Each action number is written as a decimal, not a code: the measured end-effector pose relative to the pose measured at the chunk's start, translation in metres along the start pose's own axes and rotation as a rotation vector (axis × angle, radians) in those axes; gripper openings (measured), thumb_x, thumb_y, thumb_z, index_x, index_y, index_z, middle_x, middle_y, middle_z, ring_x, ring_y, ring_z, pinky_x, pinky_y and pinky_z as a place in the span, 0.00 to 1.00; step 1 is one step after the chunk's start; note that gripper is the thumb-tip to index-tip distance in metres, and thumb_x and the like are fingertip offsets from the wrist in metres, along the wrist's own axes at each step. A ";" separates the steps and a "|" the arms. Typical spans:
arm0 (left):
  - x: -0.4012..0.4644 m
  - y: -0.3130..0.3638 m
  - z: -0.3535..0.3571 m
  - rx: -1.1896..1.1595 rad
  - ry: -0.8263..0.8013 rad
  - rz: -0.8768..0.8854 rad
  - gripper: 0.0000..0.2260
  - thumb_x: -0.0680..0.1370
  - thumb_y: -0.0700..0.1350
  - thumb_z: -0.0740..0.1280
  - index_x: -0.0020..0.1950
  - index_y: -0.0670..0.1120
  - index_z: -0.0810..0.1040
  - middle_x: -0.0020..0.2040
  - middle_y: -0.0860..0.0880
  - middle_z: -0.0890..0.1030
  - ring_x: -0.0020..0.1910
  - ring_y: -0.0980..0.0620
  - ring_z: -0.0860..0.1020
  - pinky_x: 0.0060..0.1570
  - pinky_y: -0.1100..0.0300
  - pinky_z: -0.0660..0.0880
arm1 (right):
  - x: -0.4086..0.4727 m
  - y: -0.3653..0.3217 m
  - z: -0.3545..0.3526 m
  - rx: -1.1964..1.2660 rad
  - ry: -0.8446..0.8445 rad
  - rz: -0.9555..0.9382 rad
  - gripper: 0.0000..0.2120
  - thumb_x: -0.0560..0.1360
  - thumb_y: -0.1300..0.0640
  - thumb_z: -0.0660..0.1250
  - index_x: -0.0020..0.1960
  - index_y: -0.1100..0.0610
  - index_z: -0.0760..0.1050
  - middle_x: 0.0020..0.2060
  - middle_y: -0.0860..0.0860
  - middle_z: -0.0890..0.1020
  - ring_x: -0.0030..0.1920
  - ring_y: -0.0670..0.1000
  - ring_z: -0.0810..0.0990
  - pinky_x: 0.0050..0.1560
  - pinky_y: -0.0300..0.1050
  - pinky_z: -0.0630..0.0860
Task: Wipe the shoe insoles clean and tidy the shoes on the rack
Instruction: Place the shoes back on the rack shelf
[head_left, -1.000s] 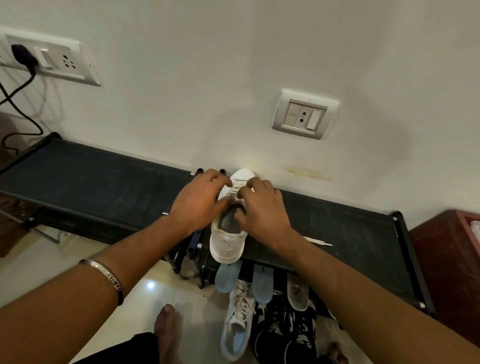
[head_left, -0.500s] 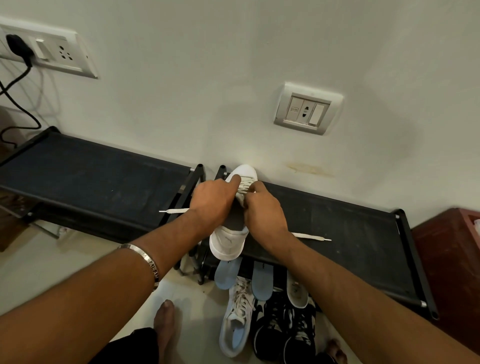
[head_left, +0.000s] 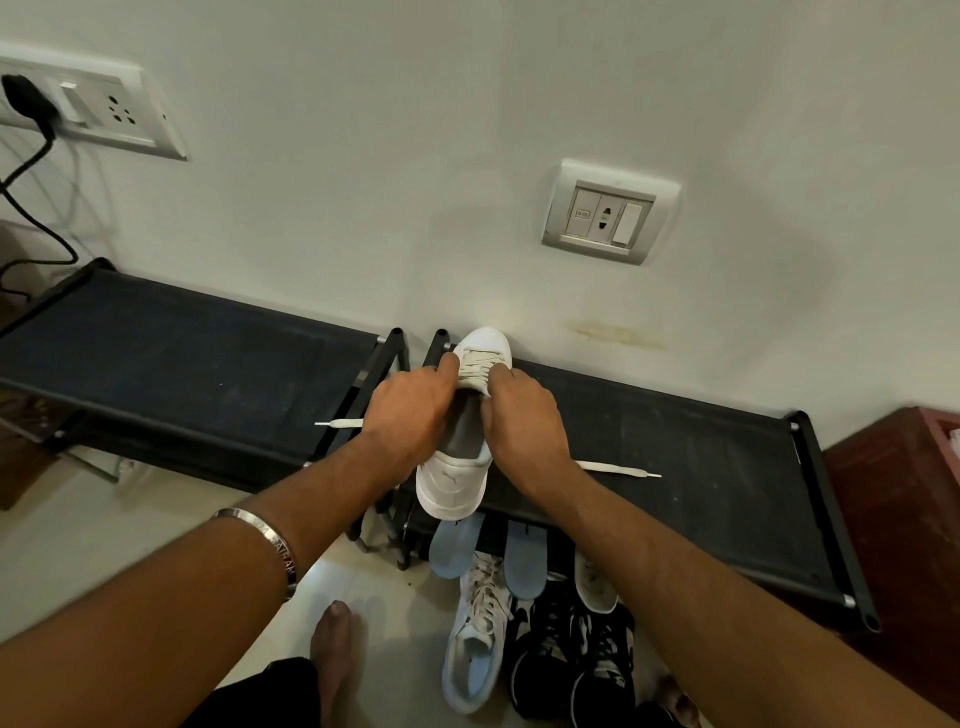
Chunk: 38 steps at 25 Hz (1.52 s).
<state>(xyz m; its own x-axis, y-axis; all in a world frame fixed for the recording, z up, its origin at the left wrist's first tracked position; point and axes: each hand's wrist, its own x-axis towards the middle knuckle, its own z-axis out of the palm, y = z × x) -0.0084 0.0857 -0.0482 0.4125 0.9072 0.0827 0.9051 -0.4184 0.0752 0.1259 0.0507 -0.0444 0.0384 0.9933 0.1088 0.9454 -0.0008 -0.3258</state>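
A white sneaker (head_left: 453, 486) stands on the right black shoe rack (head_left: 701, 467), toe against the wall and heel over the front edge. My left hand (head_left: 410, 410) and my right hand (head_left: 524, 421) sit on either side of its opening, and the fingers of both pinch the laces (head_left: 475, 366) near the tongue. Loose lace ends trail out to the left (head_left: 340, 423) and right (head_left: 621, 470) across the racks. Two light blue insoles (head_left: 457, 545) (head_left: 524, 561) lean under the rack's front.
A second black rack (head_left: 171, 358) stands to the left. On the floor lie a white sneaker (head_left: 475, 649), a pair of black-and-white sneakers (head_left: 571, 660), a white insole (head_left: 595, 582) and my bare foot (head_left: 332, 660). A red-brown cabinet (head_left: 898, 519) is at right. Wall sockets (head_left: 608, 213) hang above.
Both hands have slid forward along the sneaker toward its toe, working the laces. The lace ends have spread outward to left and right. The sneaker has stayed on the rack.
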 end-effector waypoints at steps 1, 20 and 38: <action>0.002 0.001 -0.002 0.028 0.012 -0.013 0.13 0.80 0.43 0.62 0.64 0.45 0.65 0.46 0.46 0.81 0.36 0.47 0.75 0.34 0.55 0.68 | 0.000 0.001 0.000 -0.002 0.002 -0.004 0.09 0.81 0.60 0.58 0.60 0.59 0.71 0.54 0.57 0.80 0.46 0.55 0.78 0.41 0.44 0.68; 0.023 -0.090 -0.063 -0.903 -0.229 -0.358 0.16 0.82 0.54 0.62 0.43 0.43 0.78 0.31 0.51 0.70 0.28 0.54 0.65 0.29 0.61 0.61 | 0.004 0.054 -0.048 0.999 -0.393 0.570 0.06 0.81 0.60 0.60 0.53 0.61 0.74 0.32 0.52 0.73 0.29 0.48 0.71 0.32 0.42 0.71; 0.064 0.006 -0.198 -0.745 -0.203 0.009 0.08 0.80 0.44 0.68 0.58 0.47 0.81 0.47 0.48 0.86 0.23 0.61 0.70 0.29 0.67 0.63 | 0.072 -0.047 -0.199 0.764 -0.153 0.201 0.05 0.76 0.66 0.63 0.44 0.62 0.77 0.35 0.57 0.79 0.28 0.47 0.76 0.29 0.39 0.73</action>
<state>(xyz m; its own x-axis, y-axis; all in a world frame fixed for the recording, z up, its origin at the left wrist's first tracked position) 0.0029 0.1332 0.1545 0.4956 0.8636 -0.0923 0.6234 -0.2797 0.7302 0.1489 0.0988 0.1653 0.0876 0.9874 -0.1318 0.4406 -0.1571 -0.8839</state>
